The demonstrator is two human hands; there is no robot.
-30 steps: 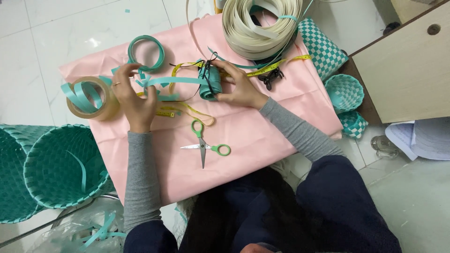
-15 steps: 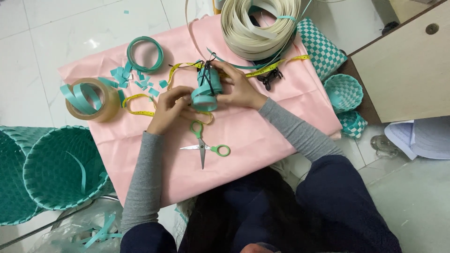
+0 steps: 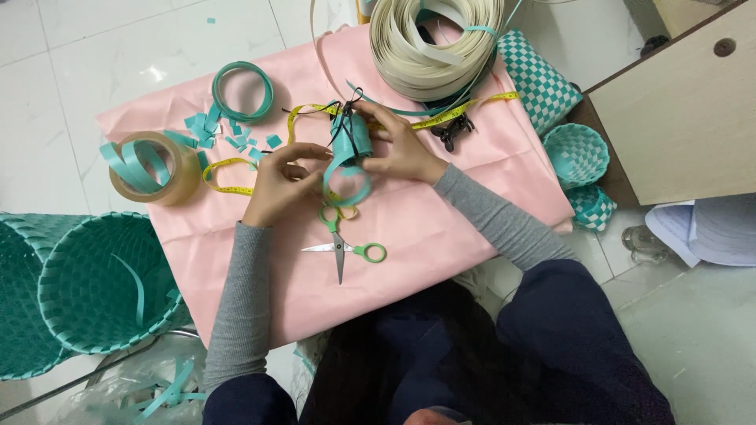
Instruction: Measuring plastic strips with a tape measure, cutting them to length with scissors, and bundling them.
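Observation:
Both hands hold a coil of teal plastic strip [image 3: 349,161] over a pink cloth [image 3: 409,236]. My left hand [image 3: 283,181] grips the coil's left side and its lower loop. My right hand [image 3: 398,149] holds the right side, near a thin black tie at the top of the coil. Green-handled scissors [image 3: 342,240] lie shut on the cloth just below the hands. A yellow tape measure [image 3: 441,114] runs across the cloth behind them.
A large coil of cream strip [image 3: 437,43] sits at the cloth's top. A teal ring [image 3: 242,92], teal scraps [image 3: 228,138] and a brown tape roll [image 3: 153,169] lie left. Woven teal baskets [image 3: 94,287] stand at left; small ones [image 3: 579,153] beside a wooden cabinet [image 3: 685,102] at right.
My left hand left the tape roll area and came right to the teal coil. The long teal strip it held is now drawn in and looped at the coil.

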